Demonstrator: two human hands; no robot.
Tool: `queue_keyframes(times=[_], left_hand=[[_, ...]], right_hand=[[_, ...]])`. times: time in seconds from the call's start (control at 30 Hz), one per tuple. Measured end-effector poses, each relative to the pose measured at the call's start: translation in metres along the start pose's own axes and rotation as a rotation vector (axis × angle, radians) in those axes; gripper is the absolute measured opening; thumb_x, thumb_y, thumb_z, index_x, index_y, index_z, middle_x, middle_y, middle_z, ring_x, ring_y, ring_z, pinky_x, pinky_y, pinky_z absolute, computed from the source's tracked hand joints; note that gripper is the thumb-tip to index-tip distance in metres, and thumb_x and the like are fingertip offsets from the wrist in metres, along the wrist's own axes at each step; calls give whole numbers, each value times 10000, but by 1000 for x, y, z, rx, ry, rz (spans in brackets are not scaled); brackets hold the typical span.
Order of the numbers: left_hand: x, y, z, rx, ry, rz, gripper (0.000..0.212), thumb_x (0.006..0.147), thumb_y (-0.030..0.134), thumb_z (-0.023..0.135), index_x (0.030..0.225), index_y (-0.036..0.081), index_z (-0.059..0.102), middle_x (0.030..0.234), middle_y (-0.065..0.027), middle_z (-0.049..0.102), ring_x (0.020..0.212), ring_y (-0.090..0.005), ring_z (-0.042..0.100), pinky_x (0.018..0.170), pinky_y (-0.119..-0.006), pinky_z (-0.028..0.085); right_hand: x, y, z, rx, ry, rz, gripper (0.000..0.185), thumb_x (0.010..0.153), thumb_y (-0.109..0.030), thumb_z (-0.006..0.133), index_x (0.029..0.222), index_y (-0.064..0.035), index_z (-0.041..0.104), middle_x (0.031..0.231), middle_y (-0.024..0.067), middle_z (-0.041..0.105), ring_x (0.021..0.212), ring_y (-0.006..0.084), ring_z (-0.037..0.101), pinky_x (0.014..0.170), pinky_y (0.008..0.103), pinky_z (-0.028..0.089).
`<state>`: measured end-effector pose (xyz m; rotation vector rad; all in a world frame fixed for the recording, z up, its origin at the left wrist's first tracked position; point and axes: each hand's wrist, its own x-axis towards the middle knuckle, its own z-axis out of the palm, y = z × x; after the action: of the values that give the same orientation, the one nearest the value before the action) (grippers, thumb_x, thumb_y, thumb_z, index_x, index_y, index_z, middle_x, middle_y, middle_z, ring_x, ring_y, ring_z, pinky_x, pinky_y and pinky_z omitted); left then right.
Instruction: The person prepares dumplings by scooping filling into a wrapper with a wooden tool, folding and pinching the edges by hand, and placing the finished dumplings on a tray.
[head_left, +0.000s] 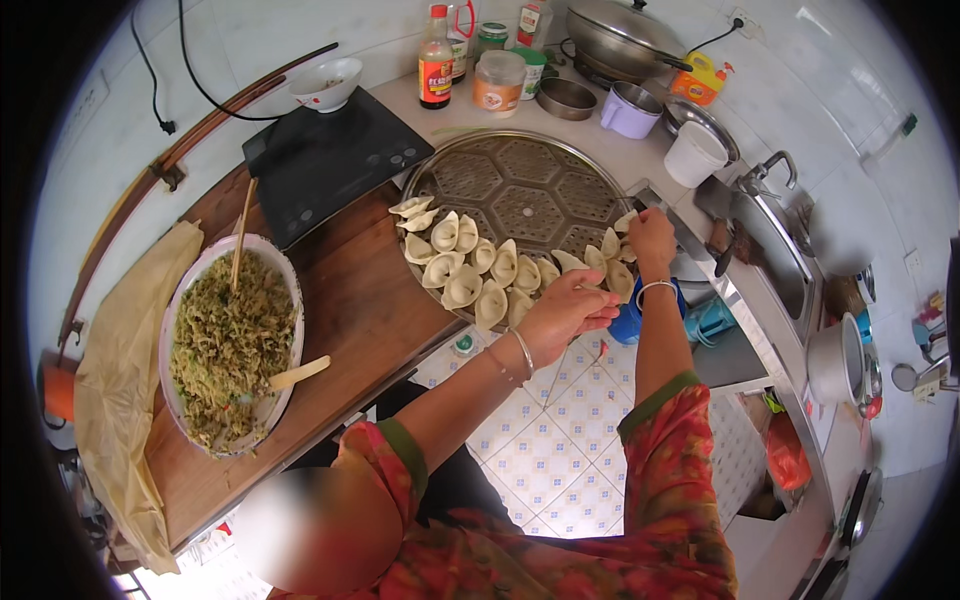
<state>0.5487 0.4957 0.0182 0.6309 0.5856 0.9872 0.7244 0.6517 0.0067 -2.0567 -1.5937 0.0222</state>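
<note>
At the right edge of a round perforated metal steamer tray (528, 213), my right hand (651, 238) has its fingertips on a pale folded dumpling (624, 221). My left hand (571, 311) hovers at the tray's near edge, fingers loosely extended, with nothing visible in it. Several more dumplings (490, 304) line the tray's near and left side. On the wooden board to the left stands an oval enamel basin (298, 300) of chopped greenish filling (225, 345). A pair of chopsticks (242, 232) sticks into the filling, and a flat wooden spatula (300, 373) rests at its right side.
A black induction cooktop (337, 165) bears a white bowl (327, 84). Behind the tray stand a soy sauce bottle (436, 64), jars, a purple cup (631, 110) and a lidded wok (626, 37). A white tub (696, 154) and a sink (776, 247) are right; plastic sheeting (127, 375) lies left.
</note>
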Motion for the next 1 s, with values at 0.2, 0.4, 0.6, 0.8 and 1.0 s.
queue_keyframes(times=[0.2, 0.4, 0.6, 0.8, 1.0], left_hand=[[-19, 8, -13, -91, -9, 71, 419, 881, 97, 578, 1234, 12, 369, 1051, -134, 604, 940, -209, 613, 843, -342, 519], [-63, 7, -20, -135, 20, 209, 358, 859, 117, 599, 1155, 23, 420, 980, -110, 615, 865, -150, 607, 775, -296, 519], [-150, 26, -40, -187, 87, 395, 265, 888, 121, 563, 1126, 30, 490, 987, -74, 612, 871, -126, 599, 793, -261, 494], [-259, 38, -83, -144, 254, 613, 198, 937, 118, 524, 1121, 46, 511, 999, -65, 607, 917, -134, 596, 840, -288, 490], [-401, 52, -127, -201, 567, 841, 196, 934, 90, 514, 1124, 42, 510, 1004, -73, 608, 930, -153, 599, 845, -296, 492]], right_hand=[[26, 25, 25, -128, 81, -292, 253, 876, -256, 502, 926, -54, 647, 945, 191, 645, 898, 393, 612, 786, 470, 488], [2, -4, -1, 452, 48, -556, 240, 866, -208, 611, 1009, -18, 638, 913, 64, 653, 814, 185, 597, 742, 295, 472], [-158, -157, -62, 864, -404, -415, 184, 886, -152, 606, 1014, -23, 637, 877, -15, 615, 690, 51, 473, 626, 199, 401], [-283, -241, -56, 1107, -789, -577, 127, 878, -67, 608, 988, -5, 625, 876, 12, 614, 741, 57, 515, 659, 176, 412], [-391, -323, -59, 1176, -1114, -745, 116, 893, -59, 597, 984, 11, 610, 874, 16, 612, 774, 47, 533, 661, 175, 424]])
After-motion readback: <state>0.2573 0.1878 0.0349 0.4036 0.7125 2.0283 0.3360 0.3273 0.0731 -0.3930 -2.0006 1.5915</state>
